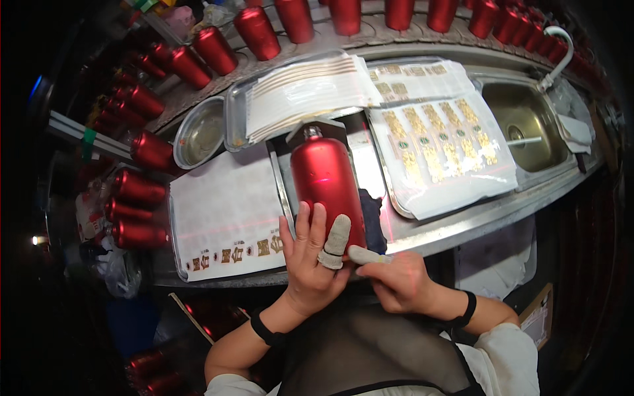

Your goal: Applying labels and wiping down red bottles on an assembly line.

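A glossy red bottle (pixel 323 173) with a bare metal neck lies in front of me, neck pointing away, on a dark holder (pixel 335 124). My left hand (pixel 310 264) rests flat on its near end with fingers stretched out; one finger wears a grey fabric finger cover (pixel 338 236). Beside the bottle's near right edge is my right hand (pixel 399 280), fingers curled in, with a pale cover (pixel 365 255) on the digit pointing at the bottle. Whether anything lies within those curled fingers is hidden. A dark cloth (pixel 373 224) sits right of the bottle.
At left, a white sheet (pixel 224 191) carries gold decals along its near edge. Another decal sheet (pixel 446 188) lies on a tray at right. Stacked white sheets (pixel 304 89) and a metal bowl (pixel 200 135) stand behind. A sink (pixel 528 125) is far right; red bottles (pixel 256 33) line the back.
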`<state>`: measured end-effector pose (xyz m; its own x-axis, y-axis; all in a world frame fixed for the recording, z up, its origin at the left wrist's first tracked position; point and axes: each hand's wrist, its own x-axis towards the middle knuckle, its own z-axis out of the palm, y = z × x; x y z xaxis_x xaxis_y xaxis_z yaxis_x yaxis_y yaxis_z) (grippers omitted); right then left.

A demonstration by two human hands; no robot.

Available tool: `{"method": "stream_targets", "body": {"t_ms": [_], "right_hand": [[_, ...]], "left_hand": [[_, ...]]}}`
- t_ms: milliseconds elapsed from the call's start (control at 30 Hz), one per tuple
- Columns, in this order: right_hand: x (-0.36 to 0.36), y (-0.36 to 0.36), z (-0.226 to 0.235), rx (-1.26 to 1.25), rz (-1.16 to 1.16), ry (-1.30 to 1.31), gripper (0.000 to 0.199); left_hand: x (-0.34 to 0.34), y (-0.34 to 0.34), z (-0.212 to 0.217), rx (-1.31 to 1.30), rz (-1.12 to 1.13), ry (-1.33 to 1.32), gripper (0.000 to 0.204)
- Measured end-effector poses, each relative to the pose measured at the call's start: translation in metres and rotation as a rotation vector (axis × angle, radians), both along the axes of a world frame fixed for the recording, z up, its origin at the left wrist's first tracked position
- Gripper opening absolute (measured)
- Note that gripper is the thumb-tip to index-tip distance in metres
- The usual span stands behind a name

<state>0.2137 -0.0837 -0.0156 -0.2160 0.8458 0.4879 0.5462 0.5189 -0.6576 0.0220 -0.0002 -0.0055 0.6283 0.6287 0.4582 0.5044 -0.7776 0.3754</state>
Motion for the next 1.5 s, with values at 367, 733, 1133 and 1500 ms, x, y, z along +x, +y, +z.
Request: {"method": "stream_targets", "body": {"t_ms": [367, 733, 1133, 1500], "right_hand": [[-0.006, -0.01, 0.005, 0.03, -0.035, 0.004, 0.037], [-0.014, 0.036, 0.045, 0.014, 0.231, 0.109, 0.027], [0.175, 0.253, -0.035, -0.368, -0.813, -0.385, 0.029], [0.195, 0.29, -0.056, -0.363, -0.778, -0.49, 0.012]], "left_hand": [[-0.014, -0.002, -0.014, -0.06, 0.048, -0.165, 0.097], [-0.022, 0.006, -0.032, -0.124, 0.033, -0.272, 0.099], [-0.03, 0.015, -0.005, -0.267, -0.025, -0.216, 0.11], [-0.042, 0.027, -0.017, -0.309, -0.119, -0.216, 0.114]]}}
